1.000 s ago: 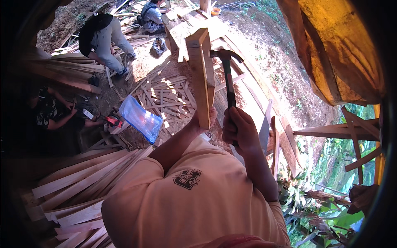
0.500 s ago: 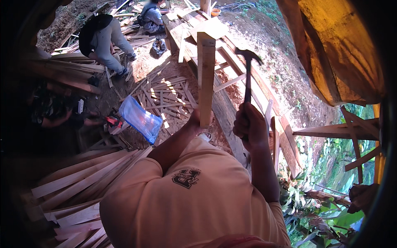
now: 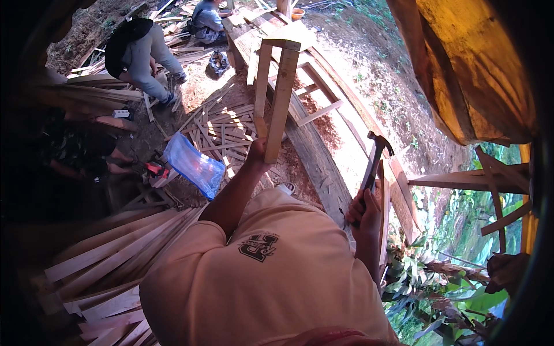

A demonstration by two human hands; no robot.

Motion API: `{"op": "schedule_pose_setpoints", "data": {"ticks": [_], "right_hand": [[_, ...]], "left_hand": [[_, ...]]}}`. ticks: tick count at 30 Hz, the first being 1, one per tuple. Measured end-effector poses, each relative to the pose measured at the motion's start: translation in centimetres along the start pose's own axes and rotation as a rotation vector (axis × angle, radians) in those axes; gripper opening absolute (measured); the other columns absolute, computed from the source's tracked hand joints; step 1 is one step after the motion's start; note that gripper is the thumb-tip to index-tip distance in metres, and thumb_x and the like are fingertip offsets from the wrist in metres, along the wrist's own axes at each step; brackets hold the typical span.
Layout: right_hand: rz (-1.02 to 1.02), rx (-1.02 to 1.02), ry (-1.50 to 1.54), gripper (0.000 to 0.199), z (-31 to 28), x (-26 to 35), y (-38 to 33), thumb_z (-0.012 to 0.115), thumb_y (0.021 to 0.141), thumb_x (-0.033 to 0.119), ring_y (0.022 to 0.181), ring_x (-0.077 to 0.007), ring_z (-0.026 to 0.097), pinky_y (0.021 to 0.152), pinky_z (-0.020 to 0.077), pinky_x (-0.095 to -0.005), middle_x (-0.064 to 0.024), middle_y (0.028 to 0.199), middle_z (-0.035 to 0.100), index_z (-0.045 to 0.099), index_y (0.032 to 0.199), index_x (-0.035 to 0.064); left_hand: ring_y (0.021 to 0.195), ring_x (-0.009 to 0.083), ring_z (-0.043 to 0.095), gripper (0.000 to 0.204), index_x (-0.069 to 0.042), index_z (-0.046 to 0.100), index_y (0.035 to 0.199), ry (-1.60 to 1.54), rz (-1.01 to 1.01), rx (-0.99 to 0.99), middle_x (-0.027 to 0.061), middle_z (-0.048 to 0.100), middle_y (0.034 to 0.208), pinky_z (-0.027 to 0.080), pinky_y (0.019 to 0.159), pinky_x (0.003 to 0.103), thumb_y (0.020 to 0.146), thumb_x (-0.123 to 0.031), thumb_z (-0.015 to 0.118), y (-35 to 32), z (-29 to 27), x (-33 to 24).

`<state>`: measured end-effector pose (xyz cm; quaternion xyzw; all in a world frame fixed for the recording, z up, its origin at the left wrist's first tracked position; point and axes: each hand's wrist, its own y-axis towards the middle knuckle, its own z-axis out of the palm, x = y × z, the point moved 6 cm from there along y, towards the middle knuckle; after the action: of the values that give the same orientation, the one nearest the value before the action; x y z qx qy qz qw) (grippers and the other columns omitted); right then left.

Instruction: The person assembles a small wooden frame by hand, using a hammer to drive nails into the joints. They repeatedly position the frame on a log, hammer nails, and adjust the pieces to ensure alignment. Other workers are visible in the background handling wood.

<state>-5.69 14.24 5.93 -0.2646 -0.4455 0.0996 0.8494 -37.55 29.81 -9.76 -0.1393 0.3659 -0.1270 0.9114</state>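
Note:
My left hand (image 3: pixel 258 152) grips a narrow rectangular wooden frame (image 3: pixel 282 104) by its lower end. The frame stands up in front of me, slightly tilted, and a gap shows between its two long sides. Part of my left fingers is hidden behind the wood. My right hand (image 3: pixel 366 209) is wrapped around the handle of a claw hammer (image 3: pixel 373 164), to the right of the frame and apart from it. The hammer's head points up and away from me. Beyond both hands runs a plank workbench (image 3: pixel 324 167), where another wooden frame (image 3: pixel 321 114) with crosspieces lies.
Long boards (image 3: pixel 115 248) are stacked at lower left. Offcuts (image 3: pixel 222 132) litter the ground near a blue-edged clear sheet (image 3: pixel 193 166). One person (image 3: pixel 141 55) bends at upper left, another (image 3: pixel 206 23) sits farther back. A yellow tarp (image 3: pixel 467 69) hangs at right.
The hammer and my right hand have moved down and right, away from the wooden frame. My left hand has shifted slightly left and turned the frame, so its opening now shows.

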Motion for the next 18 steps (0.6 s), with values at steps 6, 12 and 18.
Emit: {"op": "schedule_pose_setpoints", "data": {"ticks": [6,12,18], "right_hand": [[-0.024,-0.195,0.078,0.026,-5.1,-2.1,-1.2,0.051,0.109,0.032,0.048,-0.0068,0.03,0.044,0.0296,-0.0271,0.0064,0.063,0.033,0.051,0.092,0.0119],[-0.094,-0.27,0.02,0.026,-5.8,-2.1,-1.5,0.053,0.108,0.031,0.046,-0.0071,0.032,0.043,0.0306,-0.0274,0.0062,0.061,0.034,0.051,0.09,0.0112],[-0.182,-0.228,-0.392,0.032,-3.0,3.0,-2.8,0.054,0.108,0.031,0.043,-0.0075,0.037,0.04,0.0306,-0.0267,0.0042,0.057,0.038,0.052,0.085,0.0092]], "left_hand": [[0.057,0.0134,0.056,0.018,-0.004,0.061,0.095,-0.057,-0.032,-0.086,0.0034,0.056,0.07,0.045,0.047,0.026,0.102,-0.017,0.051,-0.2,-0.8,-0.1],[0.073,0.0187,0.068,0.024,-0.001,0.062,0.106,-0.029,-0.095,-0.068,0.0086,0.066,0.085,0.055,0.059,0.028,0.105,-0.023,0.052,1.3,-3.9,-0.2],[0.084,0.0216,0.072,0.027,-0.002,0.06,0.114,-0.12,-0.15,0.033,0.0114,0.07,0.097,0.059,0.072,0.033,0.106,-0.027,0.053,2.8,-7.0,0.4]]}}
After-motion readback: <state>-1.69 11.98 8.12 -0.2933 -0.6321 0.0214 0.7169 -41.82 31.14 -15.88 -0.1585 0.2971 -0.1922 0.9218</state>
